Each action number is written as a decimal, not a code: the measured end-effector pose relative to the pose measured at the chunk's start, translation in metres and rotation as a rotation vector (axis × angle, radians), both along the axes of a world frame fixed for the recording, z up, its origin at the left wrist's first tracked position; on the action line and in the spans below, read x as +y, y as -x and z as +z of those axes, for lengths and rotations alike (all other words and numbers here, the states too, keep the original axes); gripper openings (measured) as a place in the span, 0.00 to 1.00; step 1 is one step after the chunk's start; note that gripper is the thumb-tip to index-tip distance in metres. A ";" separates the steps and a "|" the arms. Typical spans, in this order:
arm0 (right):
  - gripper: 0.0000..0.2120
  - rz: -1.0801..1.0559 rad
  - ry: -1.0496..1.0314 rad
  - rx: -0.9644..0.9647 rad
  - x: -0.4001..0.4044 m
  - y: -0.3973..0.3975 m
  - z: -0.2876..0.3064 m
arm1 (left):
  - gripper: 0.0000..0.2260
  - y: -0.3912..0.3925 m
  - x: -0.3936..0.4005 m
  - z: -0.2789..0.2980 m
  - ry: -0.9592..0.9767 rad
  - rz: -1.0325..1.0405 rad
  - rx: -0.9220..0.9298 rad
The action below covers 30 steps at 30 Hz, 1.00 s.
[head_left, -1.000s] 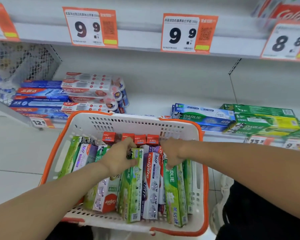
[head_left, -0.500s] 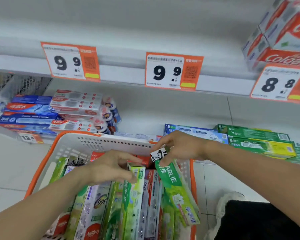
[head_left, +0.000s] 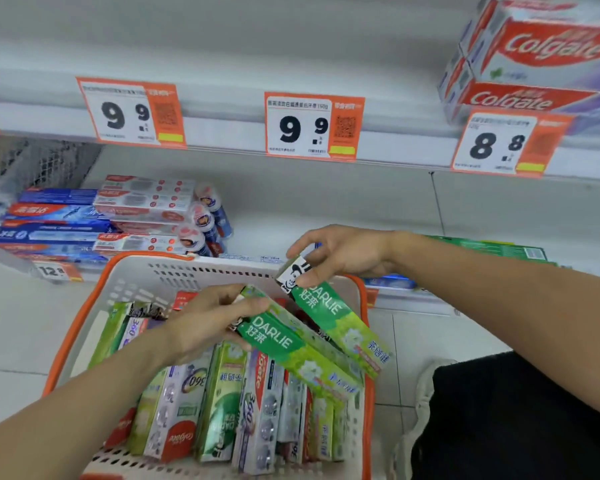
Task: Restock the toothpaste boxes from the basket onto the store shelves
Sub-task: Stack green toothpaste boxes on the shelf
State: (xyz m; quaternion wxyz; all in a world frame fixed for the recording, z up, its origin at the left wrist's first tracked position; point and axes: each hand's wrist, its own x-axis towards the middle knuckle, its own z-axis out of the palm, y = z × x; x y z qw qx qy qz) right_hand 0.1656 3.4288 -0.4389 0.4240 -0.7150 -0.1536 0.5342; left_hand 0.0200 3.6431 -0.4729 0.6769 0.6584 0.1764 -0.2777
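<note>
**Two Darlie boxes lifted out of the basket**

A green Darlie box (head_left: 340, 327) is pinched at its top end by the right hand (head_left: 343, 254), fingers clamped on it, tilted above the basket (head_left: 84, 320). The left hand (head_left: 205, 323), which half a second ago only touched the packed boxes, now grips a second Darlie box (head_left: 284, 344) and has raised it too. Other toothpaste boxes (head_left: 219, 400) remain standing in the basket. Behind, the lower shelf (head_left: 267, 237) carries stacked boxes under orange price tags (head_left: 312, 126).
</note>
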 end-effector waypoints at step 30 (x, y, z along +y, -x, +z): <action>0.17 -0.203 -0.425 -1.038 -0.018 0.045 0.193 | 0.29 -0.006 0.006 0.170 0.013 0.401 -0.678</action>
